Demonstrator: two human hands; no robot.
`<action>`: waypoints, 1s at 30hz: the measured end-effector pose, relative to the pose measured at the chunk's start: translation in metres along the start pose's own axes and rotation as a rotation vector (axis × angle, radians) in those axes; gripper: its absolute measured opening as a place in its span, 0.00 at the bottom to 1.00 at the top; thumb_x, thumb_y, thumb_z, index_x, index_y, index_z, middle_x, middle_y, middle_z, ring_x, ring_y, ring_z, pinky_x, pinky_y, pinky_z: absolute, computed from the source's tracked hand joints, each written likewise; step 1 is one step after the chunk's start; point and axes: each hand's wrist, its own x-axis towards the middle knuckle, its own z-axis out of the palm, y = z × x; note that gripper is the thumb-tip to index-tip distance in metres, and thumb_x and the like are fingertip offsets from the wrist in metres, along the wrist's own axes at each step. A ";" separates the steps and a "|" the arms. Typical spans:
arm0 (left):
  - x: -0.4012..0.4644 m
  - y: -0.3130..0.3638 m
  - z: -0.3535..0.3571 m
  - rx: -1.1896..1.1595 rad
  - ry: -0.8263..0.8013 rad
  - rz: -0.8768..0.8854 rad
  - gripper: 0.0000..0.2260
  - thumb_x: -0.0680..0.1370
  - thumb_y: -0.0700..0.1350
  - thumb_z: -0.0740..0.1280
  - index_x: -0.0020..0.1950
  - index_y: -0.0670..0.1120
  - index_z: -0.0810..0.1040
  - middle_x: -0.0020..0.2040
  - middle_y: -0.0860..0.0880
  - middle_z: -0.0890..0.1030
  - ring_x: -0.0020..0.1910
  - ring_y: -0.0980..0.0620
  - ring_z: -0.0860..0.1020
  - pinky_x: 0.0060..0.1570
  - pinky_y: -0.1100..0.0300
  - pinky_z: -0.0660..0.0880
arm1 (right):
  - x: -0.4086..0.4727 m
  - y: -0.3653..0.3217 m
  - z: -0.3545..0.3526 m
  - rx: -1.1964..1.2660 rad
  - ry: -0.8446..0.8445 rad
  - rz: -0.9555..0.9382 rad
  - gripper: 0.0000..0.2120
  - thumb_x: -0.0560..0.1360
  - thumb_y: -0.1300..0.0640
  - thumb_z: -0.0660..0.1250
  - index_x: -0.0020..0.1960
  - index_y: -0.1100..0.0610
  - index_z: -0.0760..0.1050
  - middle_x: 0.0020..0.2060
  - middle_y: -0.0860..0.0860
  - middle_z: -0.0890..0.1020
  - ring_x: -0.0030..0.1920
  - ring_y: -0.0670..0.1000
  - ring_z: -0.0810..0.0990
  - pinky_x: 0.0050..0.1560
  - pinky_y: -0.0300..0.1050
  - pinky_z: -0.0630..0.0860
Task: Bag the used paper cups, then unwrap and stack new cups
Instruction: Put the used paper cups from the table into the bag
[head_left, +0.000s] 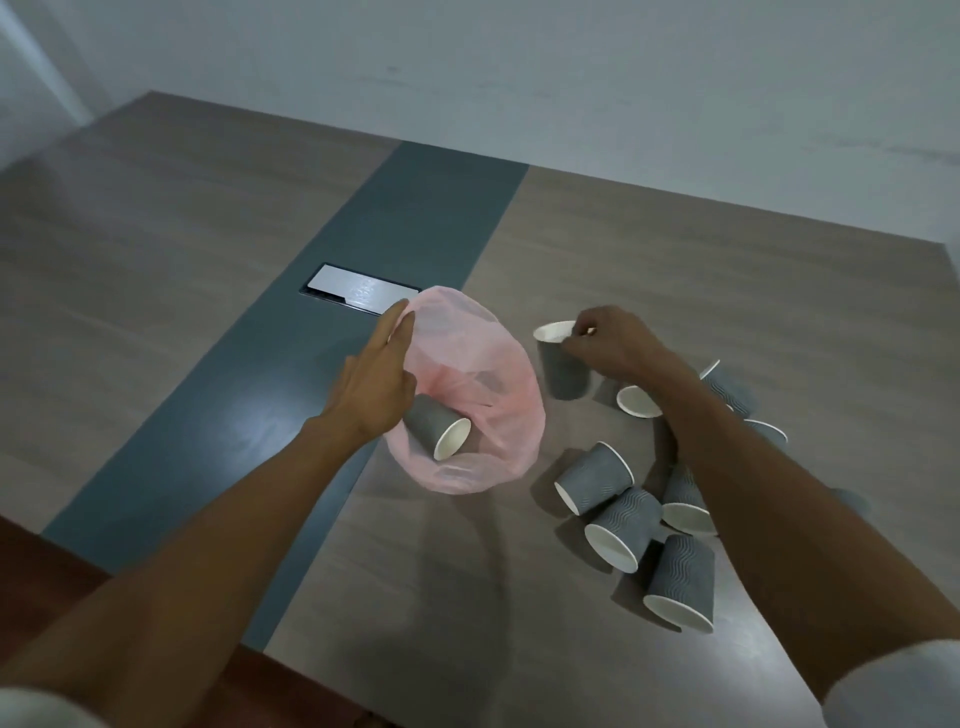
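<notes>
A thin pink plastic bag (488, 364) stands open on the table, its mouth facing me. My left hand (376, 384) holds the bag's left rim, fingers stretched along it. One grey ribbed paper cup (439, 428) with a white inside lies on its side in the bag. Just right of the bag, my right hand (605, 340) pinches the rim of an upright grey cup (561, 364). Several more grey cups lie tipped over to the right, among them one (595, 478), another (623, 530) and a third (680, 584); my right forearm hides some of them.
The wooden table (156, 270) has a dark grey-blue strip (415, 223) down its middle with a silver cable hatch (358, 288) behind the bag. The table's near edge (249, 647) runs across the bottom left. A pale wall stands beyond the far edge.
</notes>
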 end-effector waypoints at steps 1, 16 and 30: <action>0.001 0.002 0.000 -0.011 -0.004 0.007 0.32 0.76 0.37 0.63 0.79 0.48 0.58 0.82 0.57 0.50 0.51 0.36 0.78 0.45 0.50 0.70 | -0.005 -0.011 0.004 0.139 -0.040 -0.028 0.06 0.73 0.54 0.69 0.40 0.55 0.79 0.33 0.50 0.78 0.36 0.53 0.76 0.35 0.42 0.69; -0.007 -0.001 0.022 -0.197 0.022 0.049 0.38 0.77 0.37 0.61 0.83 0.52 0.47 0.83 0.59 0.45 0.57 0.38 0.78 0.48 0.43 0.79 | -0.018 0.033 0.074 -0.147 -0.121 0.181 0.15 0.75 0.60 0.63 0.61 0.61 0.75 0.60 0.61 0.81 0.60 0.62 0.80 0.55 0.51 0.76; -0.009 -0.025 0.003 -0.250 0.047 0.057 0.32 0.78 0.47 0.52 0.83 0.49 0.52 0.83 0.55 0.52 0.71 0.45 0.71 0.61 0.46 0.77 | -0.020 0.026 0.031 0.178 -0.080 0.290 0.08 0.77 0.58 0.64 0.41 0.62 0.73 0.31 0.57 0.73 0.29 0.54 0.70 0.28 0.40 0.63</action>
